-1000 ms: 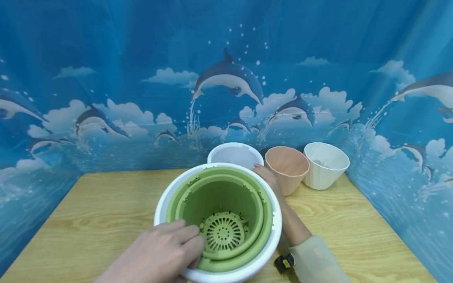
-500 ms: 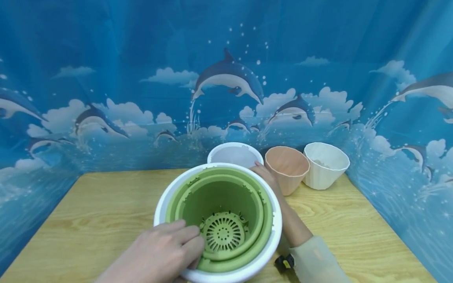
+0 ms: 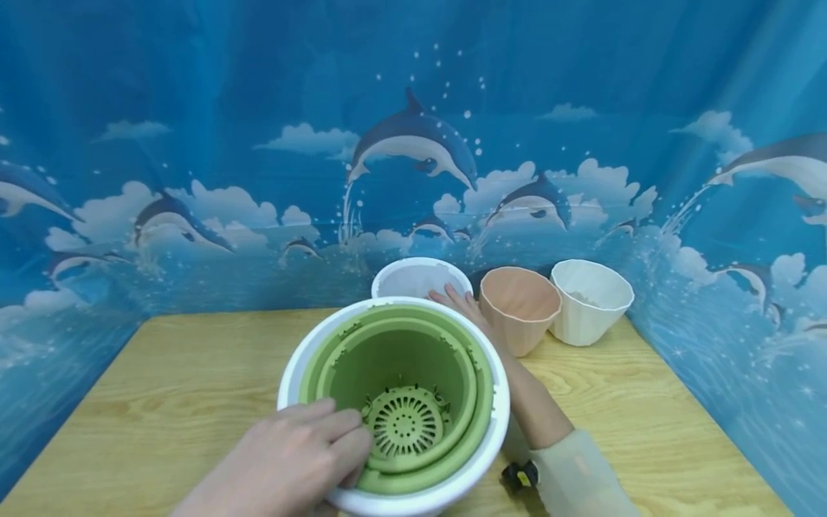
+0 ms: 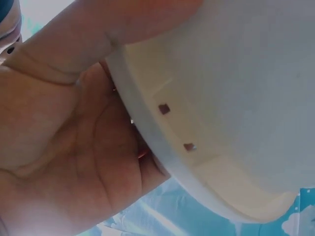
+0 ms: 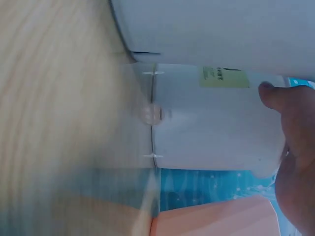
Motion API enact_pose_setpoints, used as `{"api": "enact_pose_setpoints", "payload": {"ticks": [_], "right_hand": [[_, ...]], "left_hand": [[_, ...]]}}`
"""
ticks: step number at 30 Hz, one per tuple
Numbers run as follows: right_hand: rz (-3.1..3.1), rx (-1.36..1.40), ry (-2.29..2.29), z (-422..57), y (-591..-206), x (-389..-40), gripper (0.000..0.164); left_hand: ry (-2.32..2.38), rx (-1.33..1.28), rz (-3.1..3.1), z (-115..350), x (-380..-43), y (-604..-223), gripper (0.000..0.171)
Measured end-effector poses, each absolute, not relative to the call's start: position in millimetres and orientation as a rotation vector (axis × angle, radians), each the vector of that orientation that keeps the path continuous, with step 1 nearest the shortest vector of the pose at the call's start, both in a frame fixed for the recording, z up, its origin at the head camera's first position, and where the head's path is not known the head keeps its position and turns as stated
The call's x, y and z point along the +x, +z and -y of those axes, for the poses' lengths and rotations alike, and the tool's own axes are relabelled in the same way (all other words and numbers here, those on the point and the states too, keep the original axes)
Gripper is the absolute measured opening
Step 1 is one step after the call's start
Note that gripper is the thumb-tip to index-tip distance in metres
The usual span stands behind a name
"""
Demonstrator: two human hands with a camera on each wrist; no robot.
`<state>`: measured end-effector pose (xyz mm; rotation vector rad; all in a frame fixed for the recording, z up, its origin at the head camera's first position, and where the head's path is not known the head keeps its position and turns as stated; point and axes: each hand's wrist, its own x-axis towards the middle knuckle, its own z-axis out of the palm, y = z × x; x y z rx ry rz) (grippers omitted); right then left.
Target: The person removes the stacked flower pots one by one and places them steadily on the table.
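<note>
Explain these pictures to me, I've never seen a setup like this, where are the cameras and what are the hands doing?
There's no machine here, just a person's two bare hands. The wide picture comes from a camera worn on the head, looking forward and down; the two close-ups come from cameras on the wrists.

The left hand grips the rim of a large white pot, which has green pots nested inside it. The right hand is at the rim of another white pot behind; how firmly it holds is hard to tell.

Also on the wood-patterned table are a peach pot and a cream pot, toward the right. A dolphin-print backdrop surrounds the scene.
</note>
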<state>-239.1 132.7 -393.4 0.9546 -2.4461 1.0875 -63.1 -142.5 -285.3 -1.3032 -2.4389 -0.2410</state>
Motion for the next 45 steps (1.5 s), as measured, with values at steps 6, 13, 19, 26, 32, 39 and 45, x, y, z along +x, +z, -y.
{"api": "enact_pose_setpoints", "payload": {"ticks": [6, 13, 19, 26, 32, 39, 45], "right_hand": [[2.166, 1.011, 0.967, -148, -371, -225, 0.045], [1.928, 0.957, 1.095, -161, -332, -200, 0.027], [1.898, 1.22, 1.092, -156, -308, -168, 0.03], [1.907, 1.597, 0.958, -137, -301, -144, 0.028], [2.015, 1.675, 0.899, -131, -302, -135, 0.023], [2.153, 1.641, 0.761, -130, -305, -128, 0.022], [2.178, 1.615, 0.772, -129, -305, -125, 0.021]], "left_hand": [[-0.318, -1.321, 2.438, 154, -72, -286, 0.047], [-0.474, -1.438, 2.173, 177, -87, -294, 0.038], [-0.573, -1.401, 2.277, 188, -88, -291, 0.023], [-0.568, -1.379, 2.306, 187, -86, -289, 0.039], [-0.553, -1.355, 2.319, 187, -85, -290, 0.037], [-0.548, -1.367, 2.289, 186, -86, -290, 0.036], [-0.557, -1.387, 2.27, 186, -87, -290, 0.035]]}}
